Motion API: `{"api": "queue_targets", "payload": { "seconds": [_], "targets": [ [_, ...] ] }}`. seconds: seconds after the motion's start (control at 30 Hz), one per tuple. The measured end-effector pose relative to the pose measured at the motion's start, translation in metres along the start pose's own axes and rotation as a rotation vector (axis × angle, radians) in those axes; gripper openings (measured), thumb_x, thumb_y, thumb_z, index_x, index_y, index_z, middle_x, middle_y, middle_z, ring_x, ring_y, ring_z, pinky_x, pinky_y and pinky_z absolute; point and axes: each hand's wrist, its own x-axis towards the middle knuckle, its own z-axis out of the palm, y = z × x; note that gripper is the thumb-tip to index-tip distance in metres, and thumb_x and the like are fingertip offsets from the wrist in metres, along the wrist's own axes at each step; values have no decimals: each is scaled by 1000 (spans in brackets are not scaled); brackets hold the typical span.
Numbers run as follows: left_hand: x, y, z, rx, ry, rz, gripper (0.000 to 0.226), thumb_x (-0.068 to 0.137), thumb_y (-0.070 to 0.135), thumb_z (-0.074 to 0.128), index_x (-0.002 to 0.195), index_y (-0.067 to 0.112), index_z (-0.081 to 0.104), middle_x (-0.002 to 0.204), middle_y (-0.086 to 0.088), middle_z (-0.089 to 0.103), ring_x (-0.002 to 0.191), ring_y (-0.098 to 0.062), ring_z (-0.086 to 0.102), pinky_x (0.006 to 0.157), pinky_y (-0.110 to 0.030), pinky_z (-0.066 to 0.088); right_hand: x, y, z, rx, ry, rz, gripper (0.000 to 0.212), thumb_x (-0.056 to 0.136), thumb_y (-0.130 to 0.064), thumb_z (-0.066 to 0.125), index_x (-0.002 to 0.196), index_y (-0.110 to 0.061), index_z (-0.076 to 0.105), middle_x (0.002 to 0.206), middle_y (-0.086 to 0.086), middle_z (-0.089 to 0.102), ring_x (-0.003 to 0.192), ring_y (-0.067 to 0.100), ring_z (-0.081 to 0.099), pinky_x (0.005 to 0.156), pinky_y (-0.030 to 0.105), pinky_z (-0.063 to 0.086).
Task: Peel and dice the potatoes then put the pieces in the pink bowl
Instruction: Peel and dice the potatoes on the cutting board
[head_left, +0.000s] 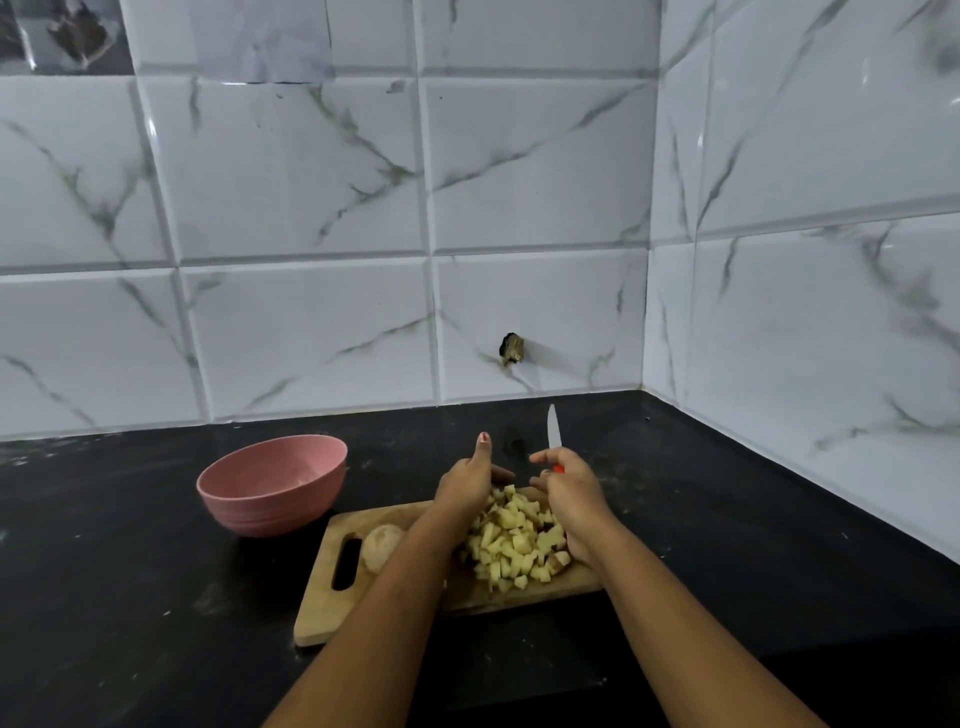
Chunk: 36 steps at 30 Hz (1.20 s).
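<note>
Pale yellow potato cubes (511, 540) heaped on the board (322, 597) between your hands: left hand (467, 480) spread, thumb up; right hand (569, 493) gripping the knife (554, 428).

The right hand (571, 501) hides most of the knife (554, 428) handle.

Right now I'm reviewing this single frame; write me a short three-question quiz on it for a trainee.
1. True or false: the diced potato lies in the pink bowl.
2. The knife is: A) lying flat on the cutting board; B) gripped in the right hand, blade pointing up; C) resting in the pink bowl.
3. Fill in: the whole peeled potato lies on the cutting board next to its ___ hole.
Key: 1 false, it is piled on the cutting board, not in the pink bowl; 2 B; 3 handle.
</note>
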Motion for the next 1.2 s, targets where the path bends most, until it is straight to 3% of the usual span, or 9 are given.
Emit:
{"api": "queue_targets", "payload": {
  "seconds": [0.2,0.3,0.4,0.57,0.8,0.93,1.0,1.1,1.2],
  "targets": [
    [4,5,5,28,-130,50,73,98,56,10,106,18,72,121,-8,62,115,-21,52,99,-34,35,2,0,1,-93,-13,-71,34,93,-1,38,106,-24,58,119,4,52,108,17,54,96,37,49],
    [3,8,8,-40,-177,78,68,100,53,14,116,13,66,121,-6,63,118,-19,53,101,-31,35,6,3,1,-93,27,-84,33,92,-1,37,105,-23,59,119,6,53,105,18,54,87,31,48],
    [7,7,12,-76,-161,87,64,99,54,16,120,16,63,115,-5,67,117,-19,55,108,-37,34,6,4,2,-106,35,-103,32,94,-1,37,105,-22,57,121,7,51,103,17,55,74,23,46],
    [8,5,8,-127,-52,78,63,99,53,17,122,13,61,111,-6,68,110,-18,58,100,-35,39,8,4,2,-138,25,-125,36,94,2,36,115,-18,56,120,6,50,93,11,53,62,16,42],
    [-23,24,-21,-302,45,72,65,101,48,13,121,8,60,120,-15,63,119,-25,53,102,-35,34,4,0,-3,17,50,-52,35,97,3,31,108,-21,56,112,1,52,98,13,60,79,27,52],
    [-59,20,-29,-439,142,65,61,101,48,15,119,11,60,128,-10,58,126,-23,48,106,-37,32,-5,3,-1,33,95,-56,34,96,3,34,107,-21,56,115,2,51,107,18,57,90,33,50],
    [-80,15,-25,-403,177,62,58,100,49,16,125,17,57,137,-5,52,130,-21,43,103,-35,31,-10,4,-2,60,128,-59,33,96,3,37,107,-22,56,114,1,50,103,17,57,88,34,52],
    [-112,4,-12,-235,197,97,57,99,52,17,140,23,42,149,-2,37,137,-19,33,110,-37,26,-14,2,-6,127,156,-24,33,95,4,37,108,-20,56,107,1,50,91,14,58,87,39,55],
    [-122,-3,-4,-102,205,154,57,99,51,18,145,23,34,151,1,34,140,-15,26,113,-33,20,-20,3,-7,132,184,-26,34,95,4,36,107,-21,56,109,3,51,96,17,59,76,34,56]
  ]
}}
